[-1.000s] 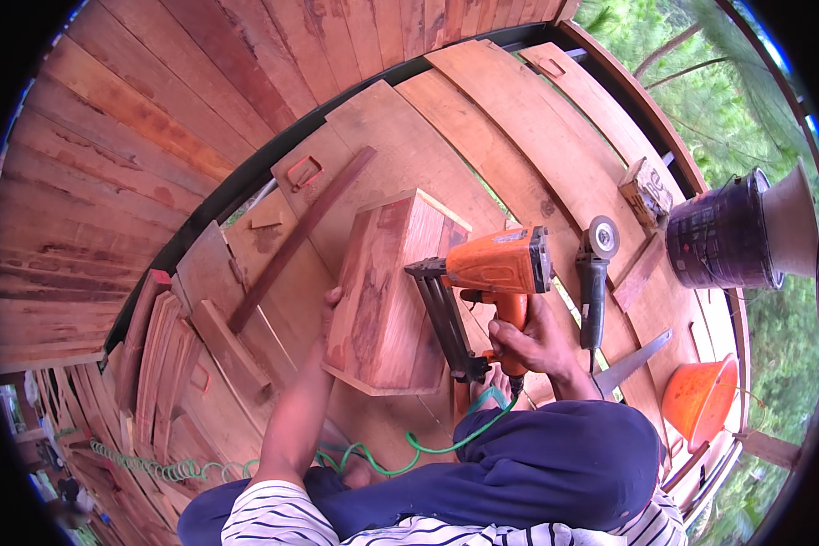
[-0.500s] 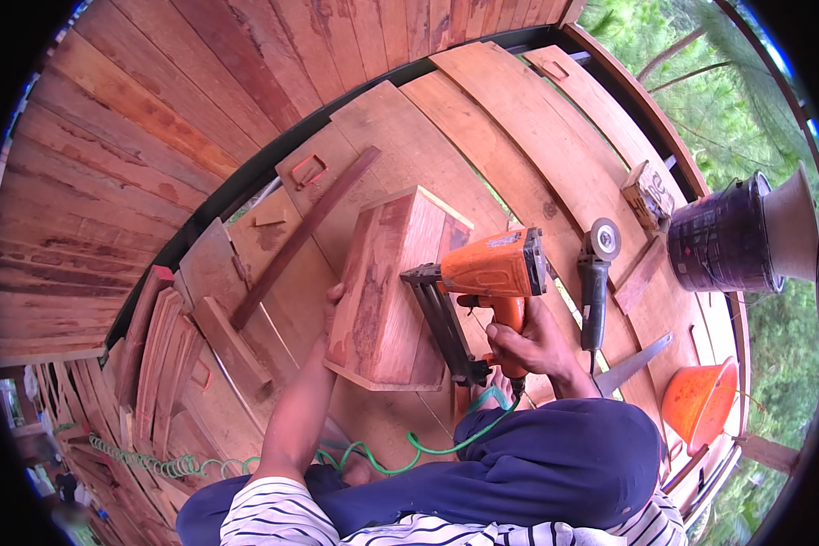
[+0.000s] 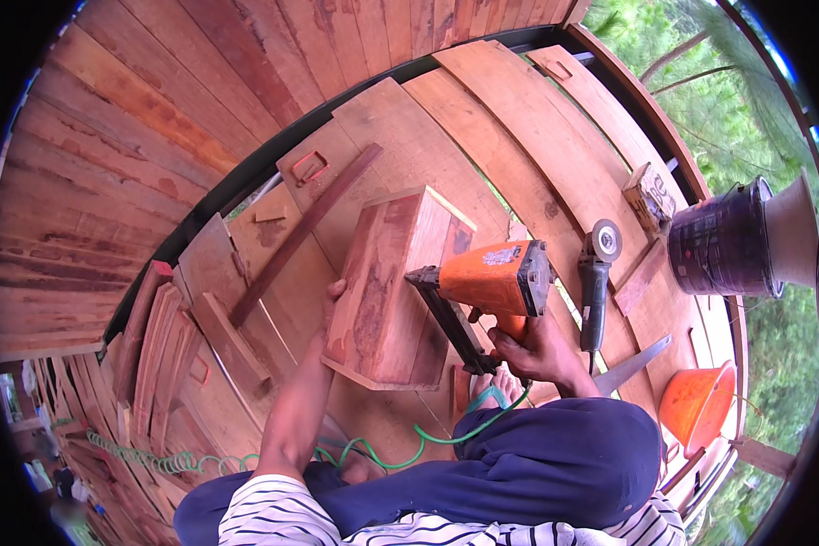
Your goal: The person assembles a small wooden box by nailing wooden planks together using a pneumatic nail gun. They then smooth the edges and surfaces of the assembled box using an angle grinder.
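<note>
A wooden box (image 3: 387,282) of reddish boards stands on the plank floor in front of me. My left hand (image 3: 329,311) presses against its left side, fingers on the board edge. My right hand (image 3: 535,350) grips the handle of an orange pneumatic nail gun (image 3: 491,282), whose nose touches the box's right side. A green coiled air hose (image 3: 400,450) runs from the gun down past my legs to the left.
An angle grinder (image 3: 596,278) lies right of the nail gun, with a hand saw blade (image 3: 632,364) below it. A dark bucket (image 3: 723,241) and an orange bucket (image 3: 696,405) stand at the right. Loose boards (image 3: 168,350) are stacked at the left; a long strip (image 3: 305,232) leans behind the box.
The nail gun has shifted slightly left and down along the box's right side. My left hand stays on the box.
</note>
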A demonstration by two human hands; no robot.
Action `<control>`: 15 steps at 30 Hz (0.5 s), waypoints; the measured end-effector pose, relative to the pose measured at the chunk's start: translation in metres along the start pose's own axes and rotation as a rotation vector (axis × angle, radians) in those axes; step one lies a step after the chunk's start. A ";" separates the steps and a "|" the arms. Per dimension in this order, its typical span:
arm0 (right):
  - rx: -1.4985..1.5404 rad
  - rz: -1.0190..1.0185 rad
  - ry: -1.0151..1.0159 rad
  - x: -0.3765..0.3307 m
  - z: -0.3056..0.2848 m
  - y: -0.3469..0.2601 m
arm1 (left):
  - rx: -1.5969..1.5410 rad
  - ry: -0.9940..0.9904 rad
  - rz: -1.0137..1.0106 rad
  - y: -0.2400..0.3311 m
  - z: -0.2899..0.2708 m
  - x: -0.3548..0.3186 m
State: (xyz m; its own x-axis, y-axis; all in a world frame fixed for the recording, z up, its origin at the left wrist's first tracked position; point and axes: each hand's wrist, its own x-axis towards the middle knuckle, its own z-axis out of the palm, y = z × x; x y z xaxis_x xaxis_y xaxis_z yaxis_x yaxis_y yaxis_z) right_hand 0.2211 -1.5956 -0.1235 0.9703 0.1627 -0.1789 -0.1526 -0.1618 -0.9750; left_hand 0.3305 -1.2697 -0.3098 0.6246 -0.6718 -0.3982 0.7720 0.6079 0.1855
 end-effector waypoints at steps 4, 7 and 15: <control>0.080 0.050 0.013 0.000 0.002 0.013 | -0.009 -0.038 -0.028 -0.003 -0.018 0.003; 0.407 0.166 0.101 -0.014 0.015 0.029 | -0.081 -0.053 -0.077 -0.003 -0.041 0.009; 0.221 0.227 -0.081 -0.045 0.017 0.002 | -0.098 -0.021 -0.017 0.001 -0.017 0.002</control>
State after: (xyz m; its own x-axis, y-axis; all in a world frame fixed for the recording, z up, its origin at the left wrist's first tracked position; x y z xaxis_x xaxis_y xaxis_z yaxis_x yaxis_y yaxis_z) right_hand 0.1736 -1.5864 -0.1201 0.8903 0.2250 -0.3959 -0.4086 0.0112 -0.9126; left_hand 0.3303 -1.2628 -0.3258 0.6147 -0.6903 -0.3815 0.7679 0.6342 0.0899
